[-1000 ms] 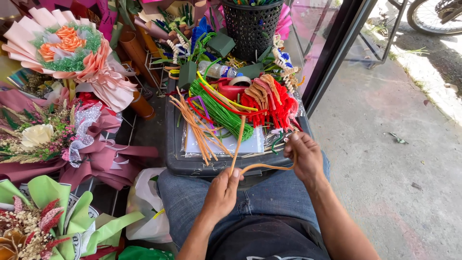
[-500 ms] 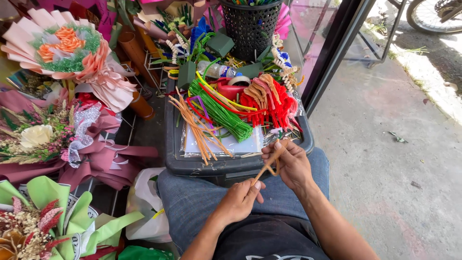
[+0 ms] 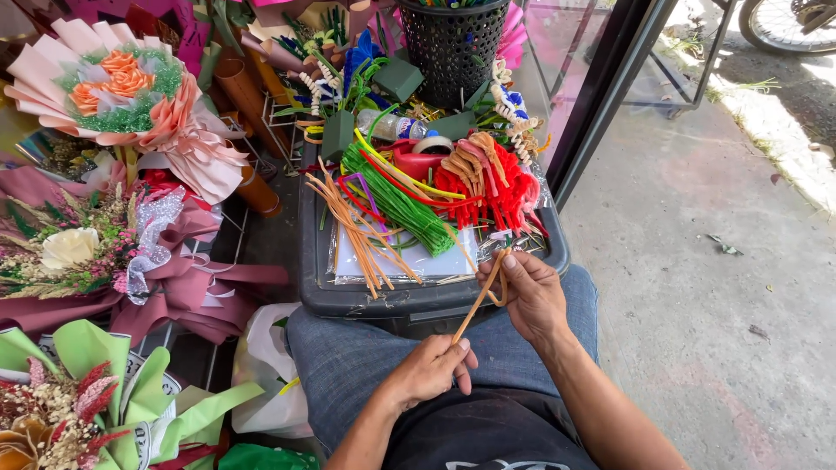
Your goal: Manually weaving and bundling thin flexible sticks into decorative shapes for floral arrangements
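Note:
I sit with a dark plastic tray (image 3: 348,300) resting on my knees. My left hand (image 3: 431,370) pinches the near end of a tan pipe cleaner (image 3: 477,300). My right hand (image 3: 527,292) grips the same pipe cleaner higher up, where it bends into a small loop by my thumb. Both hands hover over the tray's front edge. In the tray lie bundles of pipe cleaners: orange ones (image 3: 357,226), green ones (image 3: 401,204), red ones (image 3: 496,187) and a few yellow strands, on top of clear plastic sleeves.
Wrapped paper bouquets stand at the left: a peach one (image 3: 131,96), a maroon one (image 3: 113,261), a green one (image 3: 78,400). A black mesh basket (image 3: 453,43) stands behind the tray. A dark metal post (image 3: 601,96) and a concrete floor (image 3: 714,261) are at the right.
My left hand has dropped back toward my lap along the pipe cleaner. My right hand moved in from the tray's right corner and bent the upper end into a tighter loop.

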